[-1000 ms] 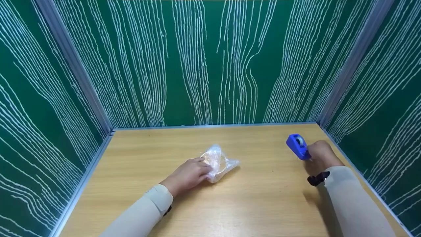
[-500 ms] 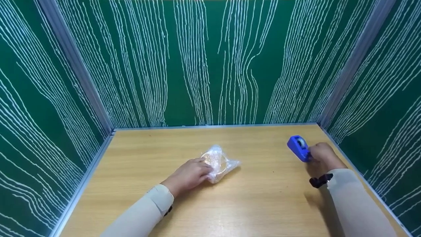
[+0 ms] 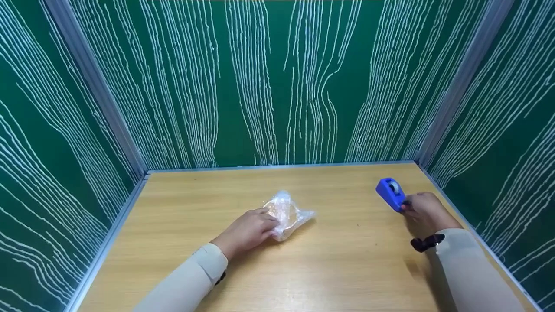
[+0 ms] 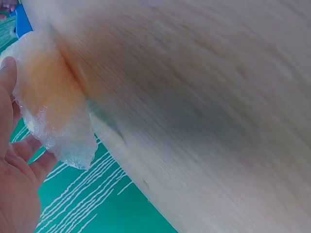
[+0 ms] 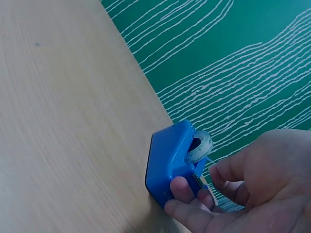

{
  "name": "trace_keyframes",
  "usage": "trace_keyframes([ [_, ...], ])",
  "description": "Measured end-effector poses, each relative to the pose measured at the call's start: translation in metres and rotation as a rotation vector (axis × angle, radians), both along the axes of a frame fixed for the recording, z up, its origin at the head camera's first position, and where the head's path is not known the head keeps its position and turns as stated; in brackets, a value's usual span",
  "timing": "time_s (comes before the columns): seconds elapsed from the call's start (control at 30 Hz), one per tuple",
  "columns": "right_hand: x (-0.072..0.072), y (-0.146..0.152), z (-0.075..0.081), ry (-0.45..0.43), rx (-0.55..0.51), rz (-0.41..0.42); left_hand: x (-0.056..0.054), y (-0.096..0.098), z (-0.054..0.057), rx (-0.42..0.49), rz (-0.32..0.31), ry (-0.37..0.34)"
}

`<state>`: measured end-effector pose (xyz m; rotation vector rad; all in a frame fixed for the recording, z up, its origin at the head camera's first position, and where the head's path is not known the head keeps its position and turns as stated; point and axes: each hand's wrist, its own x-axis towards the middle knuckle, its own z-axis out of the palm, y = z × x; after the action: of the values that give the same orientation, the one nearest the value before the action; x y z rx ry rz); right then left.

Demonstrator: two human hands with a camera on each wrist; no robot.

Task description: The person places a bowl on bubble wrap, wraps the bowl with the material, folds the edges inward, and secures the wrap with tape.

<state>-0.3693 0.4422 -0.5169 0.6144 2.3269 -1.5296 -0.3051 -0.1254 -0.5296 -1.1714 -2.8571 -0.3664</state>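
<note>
In the head view my left hand [image 3: 249, 227] holds a bubble-wrapped bundle [image 3: 282, 212] on the table. The left wrist view shows the thumb along one side of the bundle [image 4: 53, 92] and the fingers beneath it; something orange shows through the clear wrap. At the right, my right hand [image 3: 427, 210] is at the front end of a blue tape dispenser [image 3: 389, 193]. In the right wrist view, fingertips are curled against the front of the dispenser [image 5: 170, 155], and the thumb is close to the tape roll [image 5: 200, 146]. Whether the thumb pinches the tape end I cannot tell.
The wooden table [image 3: 208, 190] has a metal edge strip along its back and sides. Green panels [image 3: 277, 86] with white wavy lines rise at the back, left and right. The dispenser sits near the right panel. Dark straps are on both wrists.
My right hand has shifted slightly down and to the right at the dispenser's front, its fingers showing more. The left hand and bundle have stayed in place.
</note>
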Motion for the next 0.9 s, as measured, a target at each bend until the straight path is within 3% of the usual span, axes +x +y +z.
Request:
trace_keyframes([
  [0.2, 0.0, -0.002, 0.002, -0.026, -0.052, -0.028, -0.001, -0.001, -0.002, 0.003, -0.018, 0.027],
  [0.73, 0.019, 0.013, 0.004, 0.007, -0.24, 0.066, -0.001, -0.002, -0.002, -0.012, 0.002, 0.019],
  [0.9, 0.021, 0.016, 0.002, 0.009, -0.169, 0.1, -0.001, -0.002, -0.003, -0.014, 0.001, 0.016],
])
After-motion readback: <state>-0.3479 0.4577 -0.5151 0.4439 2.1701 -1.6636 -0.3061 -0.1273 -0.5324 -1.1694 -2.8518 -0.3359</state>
